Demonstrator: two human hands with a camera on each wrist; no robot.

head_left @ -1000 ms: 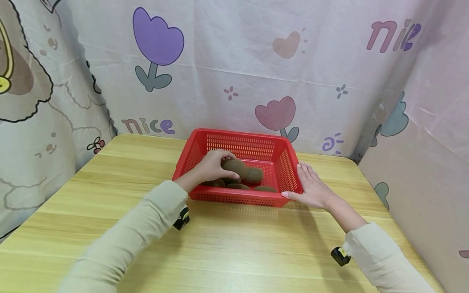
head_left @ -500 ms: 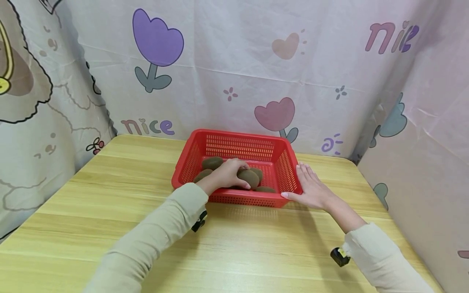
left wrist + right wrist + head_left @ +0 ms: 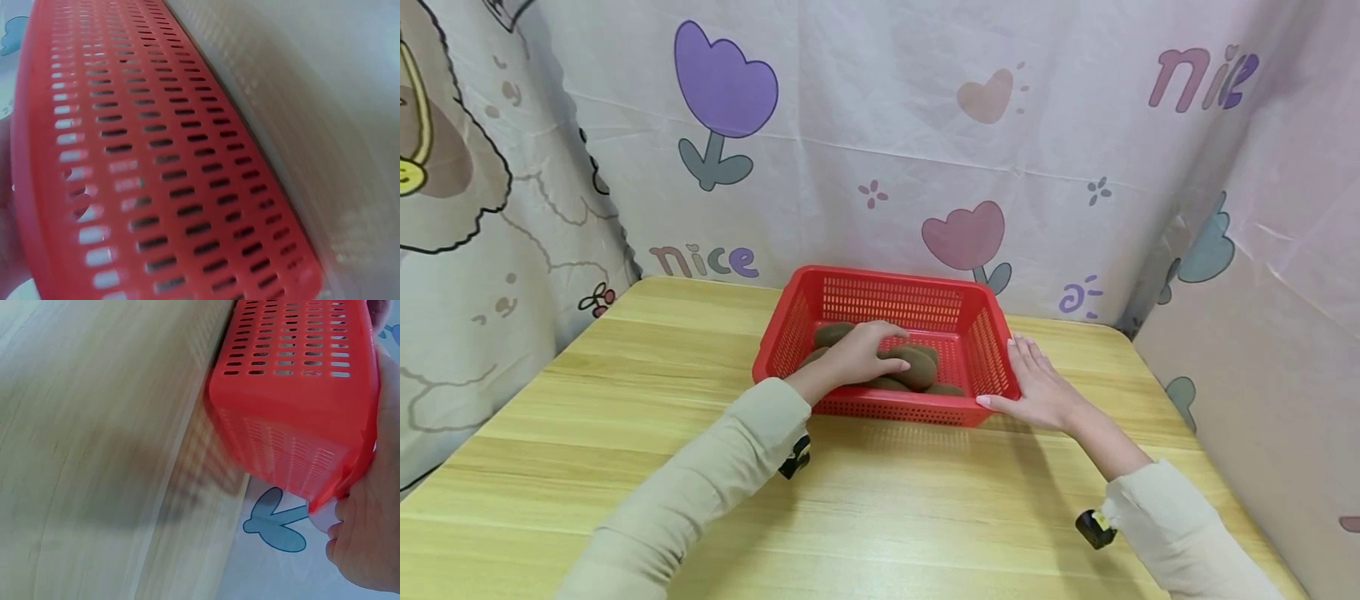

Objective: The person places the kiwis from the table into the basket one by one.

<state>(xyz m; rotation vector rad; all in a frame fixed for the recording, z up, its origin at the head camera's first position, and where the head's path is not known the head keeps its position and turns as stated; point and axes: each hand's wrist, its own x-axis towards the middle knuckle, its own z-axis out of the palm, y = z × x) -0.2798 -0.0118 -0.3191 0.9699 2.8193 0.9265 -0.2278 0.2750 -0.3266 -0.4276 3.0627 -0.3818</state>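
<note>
A red plastic basket (image 3: 895,408) stands on the table, with several brown kiwifruit in it. My left hand (image 3: 861,354) is inside the basket, thumb and fingers spread apart. Its thumb lies against one kiwifruit (image 3: 915,371) near the middle, and the fingers do not wrap round it. Another kiwifruit (image 3: 832,334) sits at the back left, and one more kiwifruit (image 3: 945,389) is by the front wall. My right hand (image 3: 1036,390) rests on the front right corner, fingers straight along the outer side and thumb on the front rim. The left wrist view shows mostly the perforated wall (image 3: 156,125).
The basket stands near the back of the wooden table (image 3: 887,517), close to a patterned cloth backdrop (image 3: 850,108). A small black camera (image 3: 795,457) hangs at the left wrist, and another black camera (image 3: 1096,529) at the right.
My left hand carried a kiwifruit rightward and down onto the others, then loosened from it and drew slightly back left. My right hand stays at the basket's corner.
</note>
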